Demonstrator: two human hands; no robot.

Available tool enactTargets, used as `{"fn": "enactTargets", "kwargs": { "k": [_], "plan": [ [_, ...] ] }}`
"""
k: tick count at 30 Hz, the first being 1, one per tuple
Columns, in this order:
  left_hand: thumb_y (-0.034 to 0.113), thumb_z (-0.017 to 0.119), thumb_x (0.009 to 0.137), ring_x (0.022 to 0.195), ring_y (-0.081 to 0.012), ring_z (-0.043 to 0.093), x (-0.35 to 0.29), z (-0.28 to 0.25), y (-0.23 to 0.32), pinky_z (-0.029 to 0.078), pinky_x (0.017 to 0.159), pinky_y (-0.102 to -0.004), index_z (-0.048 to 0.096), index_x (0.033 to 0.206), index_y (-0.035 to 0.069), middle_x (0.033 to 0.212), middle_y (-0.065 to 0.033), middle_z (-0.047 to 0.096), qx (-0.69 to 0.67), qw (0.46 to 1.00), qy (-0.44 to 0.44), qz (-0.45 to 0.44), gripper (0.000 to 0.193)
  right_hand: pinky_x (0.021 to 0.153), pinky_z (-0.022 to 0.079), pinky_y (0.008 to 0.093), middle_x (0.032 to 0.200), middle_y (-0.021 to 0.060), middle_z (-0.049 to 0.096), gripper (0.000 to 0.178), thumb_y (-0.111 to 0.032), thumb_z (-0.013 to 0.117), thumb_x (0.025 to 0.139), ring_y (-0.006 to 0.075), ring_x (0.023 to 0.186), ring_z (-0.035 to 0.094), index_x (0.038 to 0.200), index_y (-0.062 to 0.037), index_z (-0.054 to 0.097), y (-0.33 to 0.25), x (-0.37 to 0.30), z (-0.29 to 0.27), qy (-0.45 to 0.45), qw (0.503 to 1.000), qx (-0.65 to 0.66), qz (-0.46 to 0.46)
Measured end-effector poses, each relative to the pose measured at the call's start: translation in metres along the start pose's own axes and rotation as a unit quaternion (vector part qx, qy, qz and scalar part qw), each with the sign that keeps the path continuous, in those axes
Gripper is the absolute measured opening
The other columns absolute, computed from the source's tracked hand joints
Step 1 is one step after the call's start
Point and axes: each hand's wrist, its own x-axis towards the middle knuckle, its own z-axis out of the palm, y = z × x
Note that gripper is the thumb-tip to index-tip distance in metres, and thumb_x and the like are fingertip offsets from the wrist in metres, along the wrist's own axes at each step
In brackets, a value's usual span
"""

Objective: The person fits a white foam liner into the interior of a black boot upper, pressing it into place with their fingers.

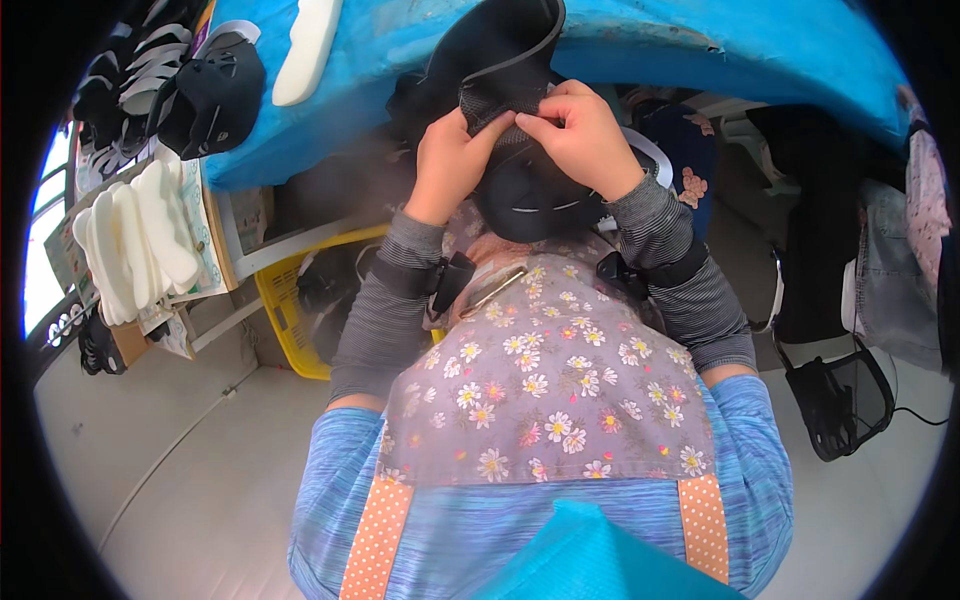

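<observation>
In front of me, at the near edge of the blue-covered table, is a black cap (540, 195) with a mesh-textured part and a wide, curved black flap standing up at its far side. My left hand (455, 165) pinches the mesh edge between thumb and fingers. Close beside it my right hand (585, 140) grips the same edge, and the two thumb tips almost meet. What lies under the fingertips is hidden. A curved white band (652, 158) shows behind my right wrist. On my flowered apron (545, 400) rests a slim metal tool (495, 292).
The blue-covered table (640, 65) spans the far side, with a long white foam piece (306, 55) on it. Black caps (212, 100) are stacked at the far left, above several white foam pieces (140, 240). A yellow basket (285, 310) stands left of my lap; clothes (895, 260) hang right.
</observation>
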Motion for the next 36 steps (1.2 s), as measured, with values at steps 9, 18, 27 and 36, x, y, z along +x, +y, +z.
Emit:
{"fn": "enactTargets", "kwargs": {
  "k": [9,18,27,36],
  "plan": [
    [0.025,0.069,0.093,0.073,-0.0067,0.057,0.006,0.005,-0.007,0.049,0.068,-0.0269,0.068,0.097,-0.003,0.081,-0.0039,0.071,-0.119,0.986,-0.081,-0.079,0.028,0.07,0.05,0.04,0.071,0.0151,0.062,0.03,-0.029,0.072,0.082,0.031,0.076,0.061,0.073,-0.0005,0.07,-0.001,0.004,0.0,-0.057,0.995,-0.034,0.071],
    [0.02,0.068,0.092,0.08,-0.011,0.066,-0.011,0.001,0.025,0.051,0.072,-0.0287,0.069,0.104,-0.002,0.09,-0.0097,0.074,-0.049,0.998,0.021,0.013,0.025,0.068,0.049,0.0401,0.069,0.0154,0.061,0.025,-0.023,0.075,0.079,0.0314,0.072,0.061,0.07,-0.0008,0.069,-0.008,0.0,0.0,-0.025,1.0,0.004,-0.008],
    [0.018,0.062,0.098,0.084,-0.0056,0.058,0.004,-0.002,0.003,0.049,0.075,-0.0235,0.066,0.107,-0.004,0.093,-0.001,0.069,-0.076,0.988,-0.106,-0.085,0.024,0.07,0.05,0.0407,0.063,0.0137,0.06,0.024,-0.024,0.074,0.079,0.0314,0.073,0.062,0.071,-0.0018,0.071,-0.006,0.003,0.006,-0.018,0.998,-0.053,0.04],
    [0.015,0.065,0.096,0.084,-0.0065,0.059,-0.002,0.001,0.008,0.049,0.075,-0.0234,0.067,0.107,-0.004,0.095,-0.0025,0.07,-0.072,0.994,-0.045,-0.062,0.022,0.074,0.049,0.0414,0.074,0.0126,0.063,0.027,-0.027,0.075,0.08,0.0312,0.076,0.061,0.07,-0.0023,0.07,0.01,-0.003,0.013,0.001,1.0,-0.014,0.025]
  ]
}}
